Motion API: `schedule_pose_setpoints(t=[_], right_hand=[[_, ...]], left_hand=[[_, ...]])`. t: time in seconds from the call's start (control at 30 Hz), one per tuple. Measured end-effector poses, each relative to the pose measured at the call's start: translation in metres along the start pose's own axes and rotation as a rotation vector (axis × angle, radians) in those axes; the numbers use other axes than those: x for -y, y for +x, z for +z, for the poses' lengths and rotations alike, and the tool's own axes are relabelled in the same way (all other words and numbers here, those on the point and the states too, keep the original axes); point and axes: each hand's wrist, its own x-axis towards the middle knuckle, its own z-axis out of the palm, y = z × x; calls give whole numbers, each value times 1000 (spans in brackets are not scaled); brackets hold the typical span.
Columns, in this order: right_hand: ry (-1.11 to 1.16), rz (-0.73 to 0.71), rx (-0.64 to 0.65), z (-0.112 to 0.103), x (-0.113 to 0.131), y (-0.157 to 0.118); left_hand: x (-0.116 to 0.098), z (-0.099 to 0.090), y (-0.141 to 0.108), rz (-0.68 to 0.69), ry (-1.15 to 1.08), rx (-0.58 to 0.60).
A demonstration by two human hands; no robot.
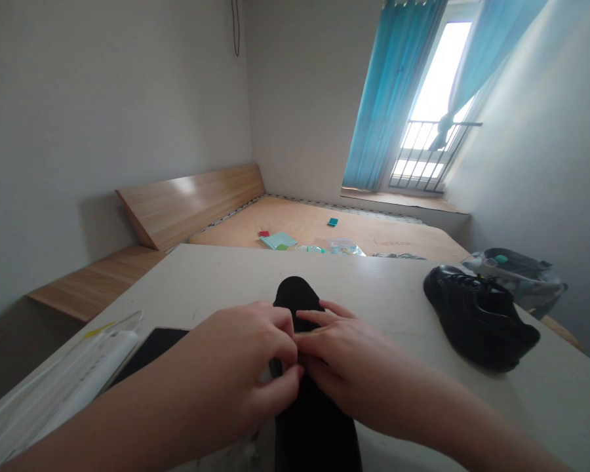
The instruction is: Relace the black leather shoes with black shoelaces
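A long black object with a rounded far end (295,293), which looks like a shoe or insole, lies lengthwise on the white table before me. My left hand (268,357) is at its left side, fingers curled and thumb pressed against the fingertips at the middle of the black object. From the right, my right hand (332,347) rests over it with the fingers spread and lying across the black surface. The fingertips of both hands meet near the middle. Whatever lies under my left fingertips is hidden.
A black laced shoe (479,318) stands at the table's right. On the left are a clear plastic package (86,373) and a dark flat object (152,347). Beyond the white table (226,269), a bed (305,219) holds small packets; a grey bag (526,278) is behind the shoe.
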Motion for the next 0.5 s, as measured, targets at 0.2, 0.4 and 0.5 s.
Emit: schedule_pose_setpoints(t=[0.2, 0.4, 0.5], right_hand=[[140, 52, 0, -28, 1, -18], [125, 174, -176, -44, -2, -22], [72, 119, -220, -42, 7, -18]], left_hand=[[5, -2, 10, -81, -3, -172], [6, 9, 11, 64, 5, 1], [8, 15, 11, 105, 31, 17]])
